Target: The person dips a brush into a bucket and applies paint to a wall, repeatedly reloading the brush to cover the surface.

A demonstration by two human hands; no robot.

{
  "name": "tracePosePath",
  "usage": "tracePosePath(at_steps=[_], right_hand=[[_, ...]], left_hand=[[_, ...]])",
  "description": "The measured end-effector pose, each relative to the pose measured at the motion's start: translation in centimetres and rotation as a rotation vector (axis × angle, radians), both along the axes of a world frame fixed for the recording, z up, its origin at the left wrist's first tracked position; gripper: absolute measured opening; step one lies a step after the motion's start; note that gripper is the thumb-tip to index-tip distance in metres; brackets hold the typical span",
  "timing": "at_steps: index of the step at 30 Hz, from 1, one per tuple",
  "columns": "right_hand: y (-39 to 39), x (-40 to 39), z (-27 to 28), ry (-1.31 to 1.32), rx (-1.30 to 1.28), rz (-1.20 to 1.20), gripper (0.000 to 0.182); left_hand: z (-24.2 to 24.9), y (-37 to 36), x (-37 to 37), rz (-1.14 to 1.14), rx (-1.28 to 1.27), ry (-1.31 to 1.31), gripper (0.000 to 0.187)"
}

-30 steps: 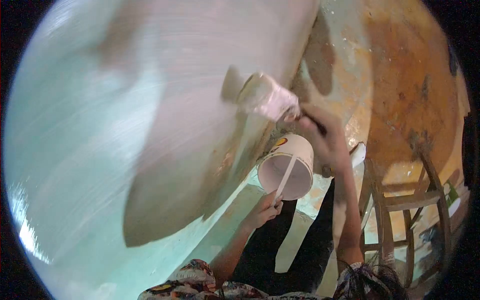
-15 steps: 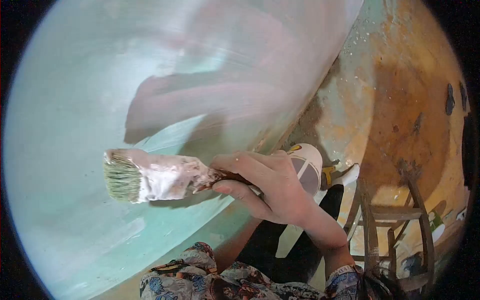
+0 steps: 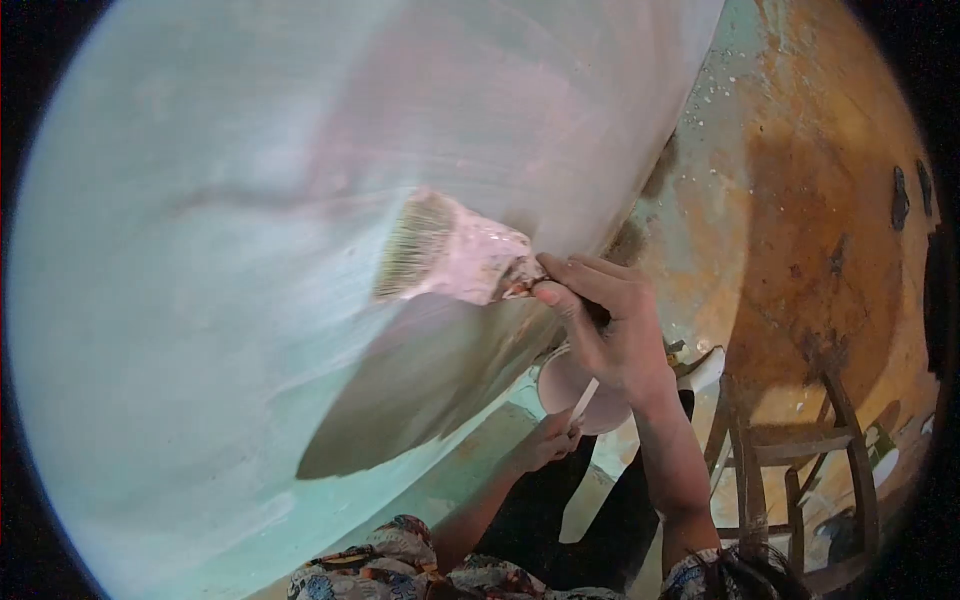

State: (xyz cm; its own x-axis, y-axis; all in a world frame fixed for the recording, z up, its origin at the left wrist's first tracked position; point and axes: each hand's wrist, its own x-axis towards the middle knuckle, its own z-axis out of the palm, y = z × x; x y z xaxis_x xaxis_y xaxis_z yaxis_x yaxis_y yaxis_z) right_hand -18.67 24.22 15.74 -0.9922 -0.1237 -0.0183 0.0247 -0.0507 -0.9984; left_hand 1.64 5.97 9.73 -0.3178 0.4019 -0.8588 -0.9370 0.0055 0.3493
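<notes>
My right hand [image 3: 615, 310] is closed round the handle of a wide paintbrush [image 3: 480, 250], whose ferrule is thickly coated in pale paint. Its greenish bristles lie against the wall [image 3: 200, 330], which is pale green with wet-looking whitish streaks. Lower down, my left hand [image 3: 550, 442] is closed at the side of a paint bucket [image 3: 562, 385] and grips a pale strip across its opening, which looks like the bucket's handle. Pale paint shows inside the bucket; my right wrist partly covers it.
A wooden stool [image 3: 800, 440] stands on the stained floor [image 3: 820, 250] at the right. Dark footwear [image 3: 900, 198] lies at the far right, and a white-and-green container [image 3: 880, 455] is beyond the stool. The wall meets the floor along a slanting edge.
The brush has moved right and up and now meets the wall, with its shadow shifted below it. My left hand and the bucket's opening have come into sight.
</notes>
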Motion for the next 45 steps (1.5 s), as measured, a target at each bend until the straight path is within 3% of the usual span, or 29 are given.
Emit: tracePosePath(at_steps=[5, 8, 14, 17, 22, 24, 26, 29, 31, 35, 41, 45], right_hand=[[0.8, 1.7, -9.6, -0.157, 0.144, -0.072, 0.019], [1.5, 3.7, -18.3, -0.320, 0.280, -0.081, 0.021], [0.9, 7.8, -37.0, -0.314, 0.580, -0.077, 0.022], [0.8, 8.3, -42.2, -0.466, 0.667, -0.033, 0.023], [-0.8, 9.8, -52.4, -0.465, 0.832, -0.005, 0.024], [-0.9, 10.2, -53.9, -0.495, 0.875, 0.034, 0.024], [-0.5, 10.0, -52.9, -0.547, 0.906, 0.099, 0.025], [1.1, 11.5, -48.7, -0.556, 0.815, -0.089, 0.026], [3.0, 12.0, -43.4, -0.577, 0.645, -0.203, 0.027], [5.3, 11.3, -29.8, -0.591, 0.413, -0.191, 0.023], [3.9, 6.7, -6.7, -0.071, 0.027, 0.035, 0.022], [0.2, 3.2, 0.2, 0.223, -0.104, 0.069, 0.025]], left_hand=[[-2.0, -0.8, -0.9, -0.060, -0.016, 0.000, 0.038], [-3.6, -0.8, -1.5, -0.024, -0.008, -0.011, 0.042], [-8.2, -1.3, -0.7, -0.055, -0.067, -0.100, 0.038], [-9.4, -0.9, -0.7, -0.008, -0.080, -0.073, 0.032], [-11.0, 0.0, -1.0, -0.023, -0.140, -0.077, 0.030], [-11.4, 0.4, -1.1, -0.029, -0.159, -0.085, 0.030], [-11.1, 0.6, -1.3, -0.026, -0.160, -0.075, 0.031], [-10.3, 0.3, -1.2, -0.026, -0.127, -0.053, 0.031], [-9.3, 0.9, -1.6, -0.033, -0.152, -0.033, 0.030], [-7.2, 1.5, -0.8, 0.073, -0.184, 0.005, 0.023], [-2.7, 1.9, 1.2, 0.225, -0.215, 0.161, 0.019], [-6.6, -2.0, 7.9, 0.357, -0.340, 0.136, 0.021]])
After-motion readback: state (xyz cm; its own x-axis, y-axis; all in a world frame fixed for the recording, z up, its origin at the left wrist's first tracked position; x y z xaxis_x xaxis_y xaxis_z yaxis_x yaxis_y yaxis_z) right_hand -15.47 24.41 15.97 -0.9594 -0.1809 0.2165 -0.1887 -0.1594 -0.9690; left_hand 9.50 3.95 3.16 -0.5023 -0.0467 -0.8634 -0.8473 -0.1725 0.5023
